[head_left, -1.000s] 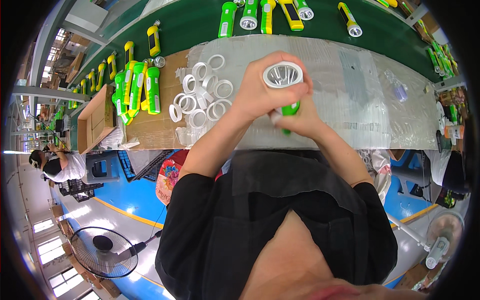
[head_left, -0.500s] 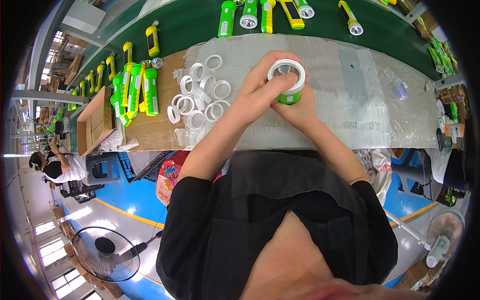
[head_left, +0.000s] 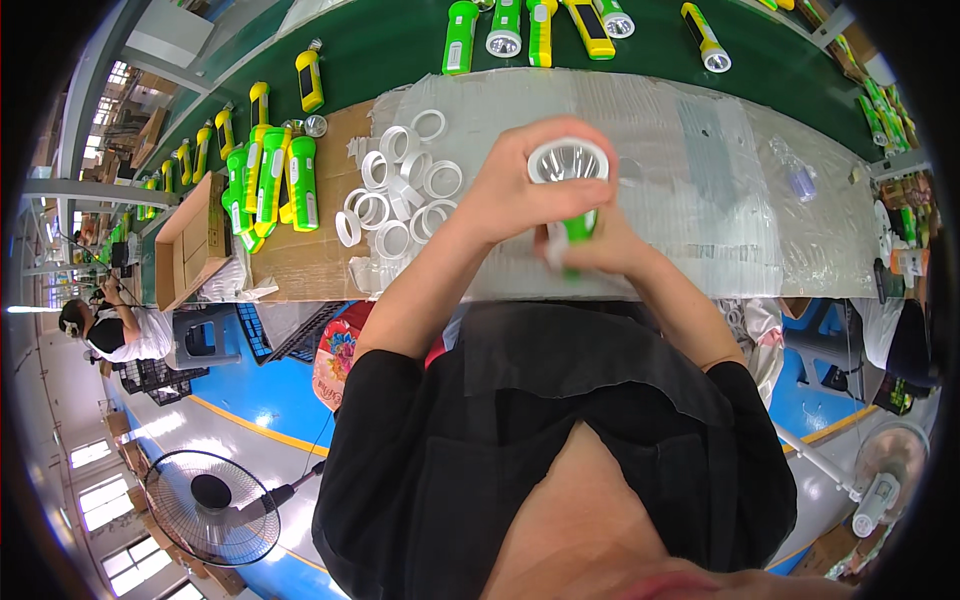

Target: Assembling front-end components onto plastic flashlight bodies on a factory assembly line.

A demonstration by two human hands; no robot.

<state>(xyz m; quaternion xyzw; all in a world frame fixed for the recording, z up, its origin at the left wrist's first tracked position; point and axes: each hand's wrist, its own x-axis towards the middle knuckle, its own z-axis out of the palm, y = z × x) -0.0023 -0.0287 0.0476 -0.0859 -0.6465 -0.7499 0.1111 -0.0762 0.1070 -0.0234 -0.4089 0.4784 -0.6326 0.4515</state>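
Note:
Between my hands, above the covered table, is a green and white flashlight (head_left: 568, 163) with its round silver reflector and white rim facing up toward me. My left hand (head_left: 530, 180) wraps round the head, the thumb lying across the front of the rim. Lower on the green body, my right hand (head_left: 605, 240) grips the handle end; its fingers are partly smeared by motion. To the left of my left hand lies a loose pile of white plastic rings (head_left: 398, 185).
Several green and yellow flashlights (head_left: 270, 180) lie stacked at the left beside an open cardboard box (head_left: 190, 245). More flashlights (head_left: 540, 32) rest along the green belt (head_left: 380, 62) at the far side. A clear plastic bag (head_left: 800, 180) lies at the right. A fan (head_left: 212, 505) stands behind me.
The flashlight has tilted, so its body now shows below the head. My left thumb has moved off the reflector to the rim, and my right hand has slid down the body.

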